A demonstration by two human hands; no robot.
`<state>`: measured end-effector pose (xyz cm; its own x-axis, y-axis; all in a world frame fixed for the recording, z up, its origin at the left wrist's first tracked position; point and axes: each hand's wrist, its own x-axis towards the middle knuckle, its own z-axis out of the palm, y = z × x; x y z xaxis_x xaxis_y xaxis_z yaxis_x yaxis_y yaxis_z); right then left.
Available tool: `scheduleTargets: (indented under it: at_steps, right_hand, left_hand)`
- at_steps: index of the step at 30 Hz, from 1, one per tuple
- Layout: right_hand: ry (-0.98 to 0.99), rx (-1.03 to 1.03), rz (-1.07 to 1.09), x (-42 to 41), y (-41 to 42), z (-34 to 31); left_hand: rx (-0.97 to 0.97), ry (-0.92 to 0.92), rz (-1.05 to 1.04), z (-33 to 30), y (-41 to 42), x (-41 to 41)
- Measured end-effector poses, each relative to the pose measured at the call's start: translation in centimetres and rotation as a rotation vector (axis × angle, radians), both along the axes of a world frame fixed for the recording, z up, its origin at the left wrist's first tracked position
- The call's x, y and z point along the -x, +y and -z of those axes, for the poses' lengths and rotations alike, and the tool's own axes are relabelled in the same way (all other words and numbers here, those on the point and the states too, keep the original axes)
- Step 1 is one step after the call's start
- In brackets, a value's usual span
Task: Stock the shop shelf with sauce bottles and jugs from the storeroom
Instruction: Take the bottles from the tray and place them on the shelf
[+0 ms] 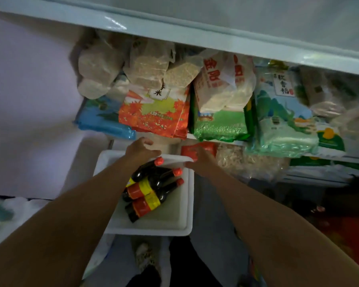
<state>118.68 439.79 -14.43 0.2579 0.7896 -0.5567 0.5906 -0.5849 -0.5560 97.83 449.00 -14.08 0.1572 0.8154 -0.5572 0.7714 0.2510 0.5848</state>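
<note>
Both hands at far edge of white foam box (pixel 175 225): left hand (pixel 140 149) fingers loose, right hand (pixel 197 160) gripping rim; three dark red-capped sauce bottles (pixel 151 188) lying inside.

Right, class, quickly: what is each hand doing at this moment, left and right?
Left hand: fingers extended toward a pale container under the shelf, holding nothing visible; open.
Right hand: on the far rim of the white foam box; its grip cannot be told.

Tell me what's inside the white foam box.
The white foam box holds three dark sauce bottles with red caps, lying on their sides. The left forearm covers the box's left part, so anything there is hidden.
</note>
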Motion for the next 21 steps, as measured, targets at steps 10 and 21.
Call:
scheduleTargets:
  at_steps: [10, 21]
  right_hand:
    - [0.184, 0.382, 0.175, -2.3, -2.0, 13.7]
    - [0.233, 0.453, 0.479, -2.2, -2.9, 21.2]
  left_hand:
    - [0.117, 0.175, 0.091, 11.4, -0.6, -0.5]
    - [0.085, 0.370, 0.236, 17.7, 0.8, -0.2]
